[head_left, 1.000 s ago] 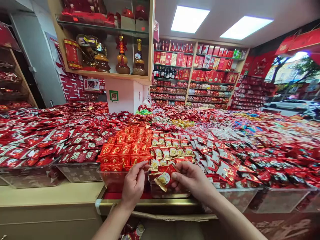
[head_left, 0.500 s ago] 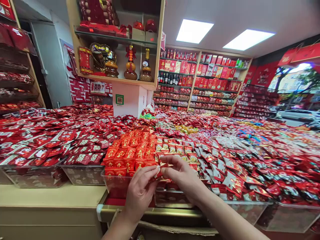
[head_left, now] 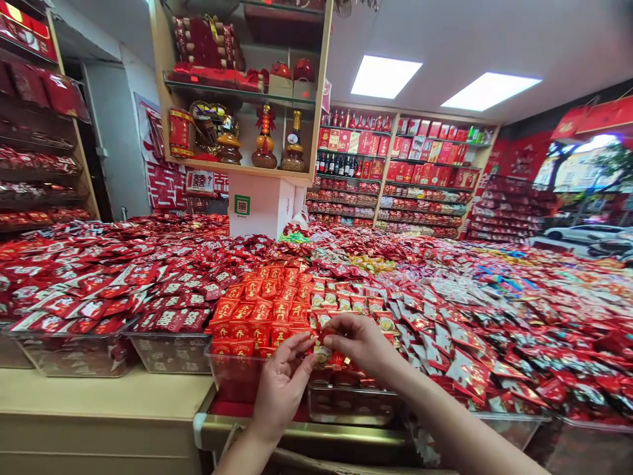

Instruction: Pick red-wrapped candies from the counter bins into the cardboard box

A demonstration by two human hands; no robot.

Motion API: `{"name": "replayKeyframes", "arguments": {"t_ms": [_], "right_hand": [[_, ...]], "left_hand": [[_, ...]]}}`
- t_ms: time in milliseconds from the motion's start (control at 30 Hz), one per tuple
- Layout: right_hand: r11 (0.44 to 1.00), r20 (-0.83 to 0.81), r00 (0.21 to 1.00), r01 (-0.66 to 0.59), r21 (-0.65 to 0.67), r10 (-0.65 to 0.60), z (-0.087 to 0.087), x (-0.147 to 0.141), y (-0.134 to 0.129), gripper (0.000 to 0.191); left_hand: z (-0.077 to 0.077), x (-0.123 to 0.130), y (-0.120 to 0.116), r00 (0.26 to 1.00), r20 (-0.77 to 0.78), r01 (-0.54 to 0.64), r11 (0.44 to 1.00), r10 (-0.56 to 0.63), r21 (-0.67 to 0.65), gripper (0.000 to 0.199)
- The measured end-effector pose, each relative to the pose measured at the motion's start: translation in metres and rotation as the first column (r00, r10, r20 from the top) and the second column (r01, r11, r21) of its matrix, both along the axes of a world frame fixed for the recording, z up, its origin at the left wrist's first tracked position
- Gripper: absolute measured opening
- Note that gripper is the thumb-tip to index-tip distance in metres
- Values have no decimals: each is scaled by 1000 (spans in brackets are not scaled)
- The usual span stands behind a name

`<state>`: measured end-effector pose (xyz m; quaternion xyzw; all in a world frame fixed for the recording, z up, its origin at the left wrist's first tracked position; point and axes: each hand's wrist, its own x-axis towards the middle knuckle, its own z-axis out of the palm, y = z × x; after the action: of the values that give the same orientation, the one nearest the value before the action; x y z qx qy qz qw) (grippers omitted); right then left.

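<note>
My left hand [head_left: 285, 379] is over the front edge of the bins, its thumb and fingers curled close to a small red and gold packet [head_left: 322, 354]. My right hand [head_left: 360, 340] comes from the right with thumb and fingers pinched at the top of that packet. The fingertips of both hands nearly meet. Orange-red packets with gold print [head_left: 252, 310] stand in rows left of the hands. Behind the fingers lie packets with round cream-coloured pictures [head_left: 346, 302]. What lies between the left fingertips is too small to make out.
Clear plastic bins [head_left: 171, 353] heaped with packets line the counter front. A cream cabinet top [head_left: 99, 396] is at the lower left. A shelf unit with bottles [head_left: 240, 165] hangs above the counter, on a white pillar [head_left: 254, 221]. Stocked shelves stand behind.
The view has tilted up slightly and shifted left. My left fingers have loosened and spread a little from the packet, which now shows more below my right fingertips.
</note>
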<state>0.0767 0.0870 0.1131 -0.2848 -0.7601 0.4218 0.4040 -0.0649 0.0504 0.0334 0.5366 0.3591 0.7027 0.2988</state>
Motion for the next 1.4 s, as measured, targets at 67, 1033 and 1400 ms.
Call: {"name": "replayKeyframes", "arguments": {"t_ms": [67,1033,1400], "right_hand": [[996,57,998,30,84,-35,2,-2,-3,7],[854,575,776,-95,512,-258,3,4,9,30],[843,745,580,-175,508,-328,5,17,18,26]], "left_hand": [[7,2,-1,994,109,17,999,-13,-34,25],[0,-10,5,788,-564,-231,967,248,103,32],[4,-5,6,743,-588,-323,941,321,106,17]]}}
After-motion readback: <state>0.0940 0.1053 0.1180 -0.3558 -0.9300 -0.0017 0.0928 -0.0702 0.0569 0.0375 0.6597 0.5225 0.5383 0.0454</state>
